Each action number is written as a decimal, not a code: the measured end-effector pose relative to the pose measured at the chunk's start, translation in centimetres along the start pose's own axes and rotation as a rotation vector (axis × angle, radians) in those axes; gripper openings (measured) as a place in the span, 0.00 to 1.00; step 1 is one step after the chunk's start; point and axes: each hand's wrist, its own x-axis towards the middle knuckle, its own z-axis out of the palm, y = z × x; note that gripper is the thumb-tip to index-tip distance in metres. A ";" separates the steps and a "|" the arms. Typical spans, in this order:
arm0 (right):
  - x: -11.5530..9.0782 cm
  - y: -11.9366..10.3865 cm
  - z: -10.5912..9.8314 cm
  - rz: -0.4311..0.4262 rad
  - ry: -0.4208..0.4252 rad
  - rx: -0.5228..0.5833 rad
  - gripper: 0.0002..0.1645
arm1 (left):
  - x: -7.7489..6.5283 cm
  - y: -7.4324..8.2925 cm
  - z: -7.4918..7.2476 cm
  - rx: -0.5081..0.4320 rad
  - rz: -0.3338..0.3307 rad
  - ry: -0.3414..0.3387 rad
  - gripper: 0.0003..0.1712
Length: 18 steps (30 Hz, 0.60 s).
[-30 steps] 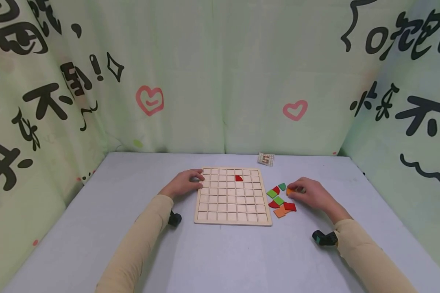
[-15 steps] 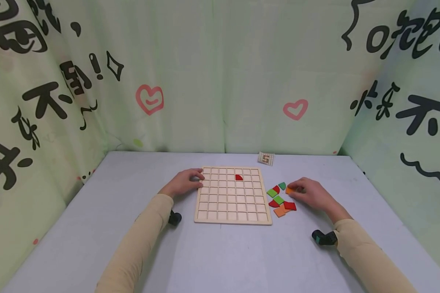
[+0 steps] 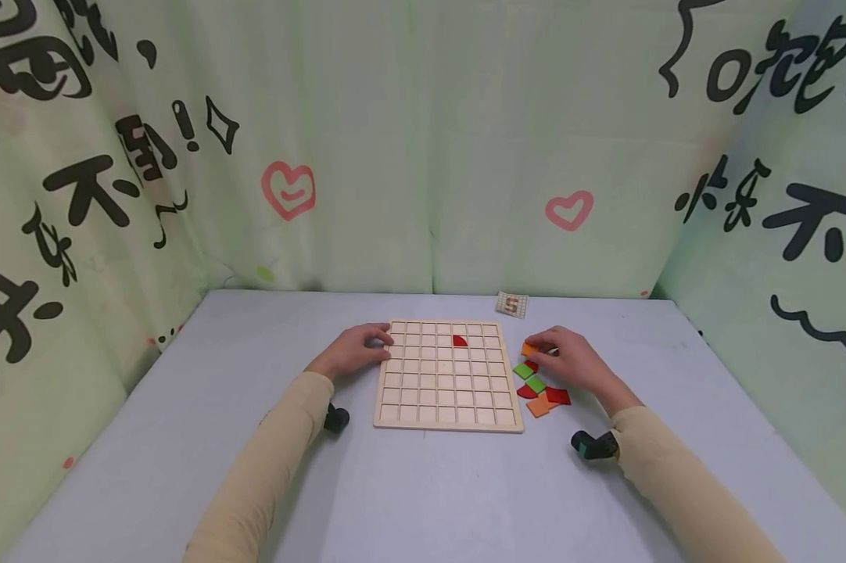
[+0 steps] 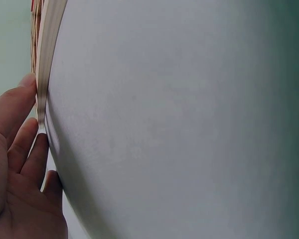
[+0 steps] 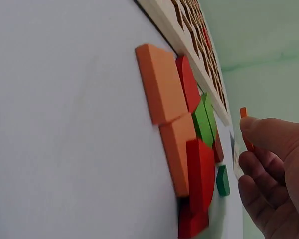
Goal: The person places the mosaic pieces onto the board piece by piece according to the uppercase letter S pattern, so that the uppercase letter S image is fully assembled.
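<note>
A square wooden grid board (image 3: 446,418) lies on the table, with one red rounded piece (image 3: 460,341) in a cell of an upper row. At the board's left edge my left hand (image 3: 354,349) rests its thumb and fingertips against the rim; the left wrist view shows the thumb (image 4: 27,82) touching the side. My right hand (image 3: 571,356) pinches an orange tile (image 5: 244,112) between thumb and fingers, raised above the loose pieces. Below it lie green tiles (image 3: 535,384), red tiles (image 3: 558,396) and orange tiles (image 3: 538,407). A dark green piece (image 5: 223,180) shows in the right wrist view.
A small printed card (image 3: 511,305) lies behind the board near the table's back edge. The white table (image 3: 423,500) is bordered by a pale green curtain (image 3: 423,156) at the back and sides.
My right hand has moved left and slightly away from me with the orange tile, toward the board's right edge. My left hand has stayed at the board.
</note>
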 end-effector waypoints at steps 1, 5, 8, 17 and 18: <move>0.3 -0.4 0.2 -0.002 -0.007 0.005 0.20 | 0.0 0.0 0.0 0.002 0.004 0.000 0.15; 1.5 -2.1 1.2 -0.024 -0.037 0.021 0.21 | -0.1 0.1 -0.1 0.015 0.016 0.004 0.15; 2.5 -3.3 2.1 -0.057 -0.051 0.028 0.21 | -0.2 0.2 -0.1 0.011 0.014 0.003 0.15; 5.1 -6.0 4.9 -0.178 -0.055 0.043 0.20 | -0.2 0.3 0.1 -0.017 -0.012 0.011 0.15; 5.3 -6.3 5.1 -0.177 -0.057 0.041 0.20 | -0.2 0.3 0.2 -0.020 -0.011 0.012 0.15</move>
